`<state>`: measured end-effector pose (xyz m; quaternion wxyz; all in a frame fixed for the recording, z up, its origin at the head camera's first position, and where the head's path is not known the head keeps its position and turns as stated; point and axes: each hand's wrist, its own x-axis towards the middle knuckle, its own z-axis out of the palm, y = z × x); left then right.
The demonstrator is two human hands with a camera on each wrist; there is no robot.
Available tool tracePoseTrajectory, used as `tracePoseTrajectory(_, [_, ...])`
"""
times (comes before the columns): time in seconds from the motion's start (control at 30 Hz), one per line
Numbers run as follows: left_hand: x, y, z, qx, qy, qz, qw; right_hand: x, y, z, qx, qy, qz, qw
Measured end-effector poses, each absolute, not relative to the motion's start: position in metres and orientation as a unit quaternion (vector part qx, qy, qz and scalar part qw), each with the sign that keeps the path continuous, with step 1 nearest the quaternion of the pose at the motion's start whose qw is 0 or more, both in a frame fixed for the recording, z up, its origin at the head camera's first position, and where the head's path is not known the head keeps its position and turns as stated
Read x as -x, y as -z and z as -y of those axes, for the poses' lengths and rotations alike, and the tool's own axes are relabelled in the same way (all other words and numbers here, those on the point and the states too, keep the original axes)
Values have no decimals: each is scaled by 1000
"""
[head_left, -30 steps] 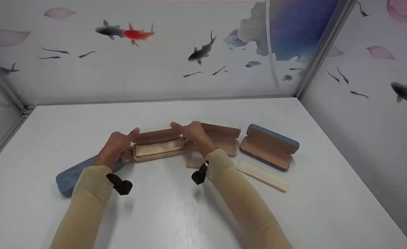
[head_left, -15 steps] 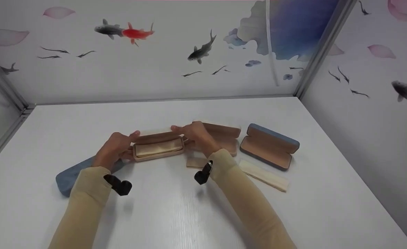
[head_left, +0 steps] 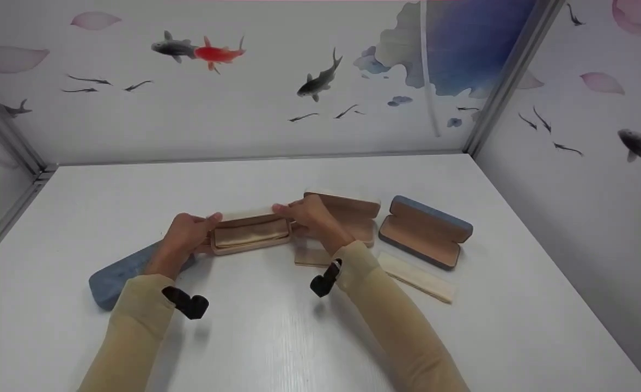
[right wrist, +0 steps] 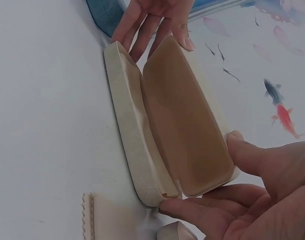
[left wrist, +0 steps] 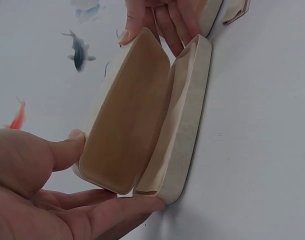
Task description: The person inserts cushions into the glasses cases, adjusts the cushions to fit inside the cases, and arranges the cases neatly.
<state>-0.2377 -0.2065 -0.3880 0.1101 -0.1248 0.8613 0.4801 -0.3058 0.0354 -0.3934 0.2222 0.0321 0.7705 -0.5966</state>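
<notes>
A cream glasses case (head_left: 252,250) with a tan lining lies half open between both hands. Inside its base is a folded cream cloth (head_left: 250,233). My left hand (head_left: 183,237) grips the left end, its thumb on the outside of the lid (left wrist: 125,115) and its fingers along the end of the base. At the opposite end my right hand (head_left: 316,215) holds the case the same way, thumb on the lid's edge and fingers under it by the base. In the right wrist view, the lid leans over the base wall (right wrist: 130,120) with a gap between them.
A closed blue glasses case (head_left: 116,277) lies behind the left forearm. To the right stand an open cream case (head_left: 350,204) and an open blue case (head_left: 421,239). A tan cloth (head_left: 309,257) and a cream cloth (head_left: 417,277) lie in front of them.
The lid of the held case has tilted forward and down toward the base, with both thumbs moving down along with it. The other cases and cloths have stayed put.
</notes>
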Motion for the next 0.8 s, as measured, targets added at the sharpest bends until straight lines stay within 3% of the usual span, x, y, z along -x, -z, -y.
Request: tracePoseTrajectory(0.8, [225, 401, 195, 133, -454, -878, 66, 292, 411, -35, -21, 572, -806, 149])
